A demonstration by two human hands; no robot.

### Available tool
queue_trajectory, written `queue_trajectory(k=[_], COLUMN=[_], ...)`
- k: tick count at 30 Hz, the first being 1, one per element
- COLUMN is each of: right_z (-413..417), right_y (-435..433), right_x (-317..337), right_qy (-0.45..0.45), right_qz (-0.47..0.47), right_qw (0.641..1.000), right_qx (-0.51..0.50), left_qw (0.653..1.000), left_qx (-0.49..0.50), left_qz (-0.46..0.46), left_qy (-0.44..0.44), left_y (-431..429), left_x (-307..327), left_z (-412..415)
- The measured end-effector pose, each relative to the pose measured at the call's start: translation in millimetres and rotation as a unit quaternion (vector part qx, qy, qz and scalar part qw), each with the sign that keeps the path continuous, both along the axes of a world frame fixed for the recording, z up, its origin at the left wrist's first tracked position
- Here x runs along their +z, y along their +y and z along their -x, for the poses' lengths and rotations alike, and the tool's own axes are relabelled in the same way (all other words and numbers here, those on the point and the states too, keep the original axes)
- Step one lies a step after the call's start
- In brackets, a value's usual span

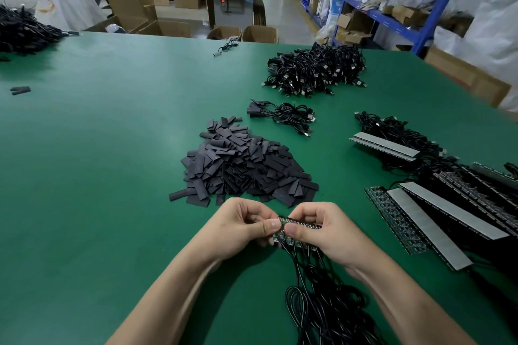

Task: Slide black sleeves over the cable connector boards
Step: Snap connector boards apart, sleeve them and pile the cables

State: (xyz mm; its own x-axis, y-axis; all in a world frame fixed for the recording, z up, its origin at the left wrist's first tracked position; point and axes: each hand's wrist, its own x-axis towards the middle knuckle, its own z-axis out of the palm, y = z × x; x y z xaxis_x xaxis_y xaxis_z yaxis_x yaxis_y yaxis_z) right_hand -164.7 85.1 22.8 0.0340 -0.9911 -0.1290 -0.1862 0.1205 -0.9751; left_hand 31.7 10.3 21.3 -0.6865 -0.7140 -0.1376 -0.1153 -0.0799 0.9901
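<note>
Both hands hold one strip of joined connector boards just above the green table. My left hand pinches its left end between thumb and fingers. My right hand grips the strip from the right, thumb on its front. Several black cables hang from the boards toward me. A heap of flat black sleeves lies just beyond my hands. No sleeve is in either hand.
More board strips with grey backing and cables lie at the right. A small group of sleeved cables sits behind the sleeves, a big cable pile farther back. Another dark pile lies far left.
</note>
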Motion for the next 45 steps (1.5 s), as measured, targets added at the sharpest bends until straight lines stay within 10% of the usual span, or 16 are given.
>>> queue_trajectory(k=[13, 22, 30, 45], right_z=[-1.0, 0.6, -4.5, 31.7], right_y=[-0.2, 25.7, 47.1, 1.3], right_x=[-3.0, 11.5, 35.2, 4.7], right_qy=[-0.089, 0.174, -0.039, 0.077], right_qz=[-0.021, 0.101, 0.127, -0.020], right_qw=[0.996, 0.978, 0.988, 0.967], right_qx=[0.001, -0.053, -0.079, -0.241], left_qw=[0.997, 0.994, 0.983, 0.739], left_qx=[-0.016, 0.043, 0.008, -0.041], left_qz=[-0.080, 0.082, 0.177, 0.535], left_qy=[0.014, 0.056, 0.052, -0.408], left_y=[-5.1, -1.9, 6.7, -56.9], left_x=[3.8, 18.8, 44.8, 15.3], left_z=[-0.1, -13.0, 14.9, 116.7])
